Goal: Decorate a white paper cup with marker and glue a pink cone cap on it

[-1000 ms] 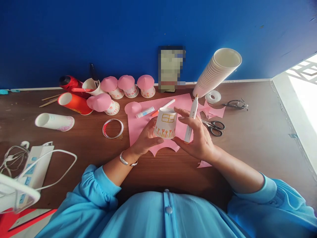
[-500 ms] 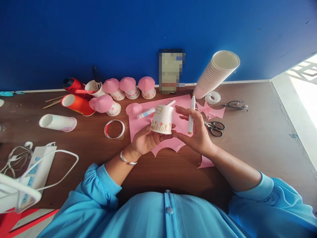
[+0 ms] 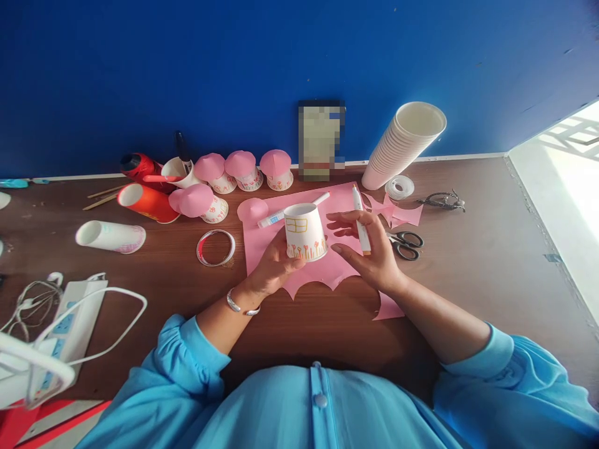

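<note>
My left hand grips a short white paper cup from its left side. Drawn on the cup are a yellow window with panes and a row of red and orange flowers along its wider rim at the bottom. To the right of the cup, my right hand has a white marker tucked between its fingers, tip upward. Its thumb and fingertips are apart from the cup. Beneath both hands lies a cut sheet of pink paper, with a glue stick and another marker on it.
Decorated cups with pink cone roofs stand along the back left. A red cup, a white cup and a tape roll lie left. Scissors, glasses and a tall cup stack are right. A power strip sits front left.
The cup has turned in my left hand, bringing the drawn window to face me. My right hand has come away from the cup's base, still holding the marker.
</note>
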`<state>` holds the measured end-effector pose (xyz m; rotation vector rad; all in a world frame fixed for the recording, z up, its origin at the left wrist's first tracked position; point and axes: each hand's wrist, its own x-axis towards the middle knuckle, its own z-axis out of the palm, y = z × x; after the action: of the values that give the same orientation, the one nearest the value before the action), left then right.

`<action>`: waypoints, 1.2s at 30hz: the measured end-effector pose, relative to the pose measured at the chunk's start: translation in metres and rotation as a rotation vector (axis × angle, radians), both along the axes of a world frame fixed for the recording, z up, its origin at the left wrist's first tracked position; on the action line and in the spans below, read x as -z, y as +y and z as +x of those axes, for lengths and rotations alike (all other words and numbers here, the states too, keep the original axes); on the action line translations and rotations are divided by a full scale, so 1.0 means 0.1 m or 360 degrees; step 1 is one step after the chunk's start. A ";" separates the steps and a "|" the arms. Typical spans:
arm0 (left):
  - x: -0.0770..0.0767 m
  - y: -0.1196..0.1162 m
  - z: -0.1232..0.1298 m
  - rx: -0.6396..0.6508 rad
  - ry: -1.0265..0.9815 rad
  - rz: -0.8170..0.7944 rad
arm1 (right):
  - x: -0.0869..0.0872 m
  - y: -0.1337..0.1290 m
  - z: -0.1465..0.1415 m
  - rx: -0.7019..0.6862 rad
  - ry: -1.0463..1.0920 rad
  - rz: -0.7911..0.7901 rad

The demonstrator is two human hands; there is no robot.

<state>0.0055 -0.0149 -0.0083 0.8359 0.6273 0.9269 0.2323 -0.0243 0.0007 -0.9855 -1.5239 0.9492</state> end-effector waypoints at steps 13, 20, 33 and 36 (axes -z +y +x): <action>0.11 0.01 -0.04 -0.0167 0.0605 0.0640 | 0.21 0.08 0.07 0.0177 -0.0334 0.0188; 0.21 -0.02 0.01 -0.0223 0.1506 0.1391 | 0.29 0.18 0.11 0.0318 -0.0427 0.0246; -0.21 -0.33 -0.41 -0.0438 0.1556 0.1504 | 0.43 0.27 0.20 0.0295 -0.0585 0.0264; -0.21 -0.55 -0.65 -0.0838 0.1663 0.1378 | 0.40 0.26 0.19 0.0285 -0.0612 0.0291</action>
<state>-0.0598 -0.0698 0.0123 2.0485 1.4281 1.2249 0.2510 0.0020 -0.0392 -1.1949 -1.7675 0.5009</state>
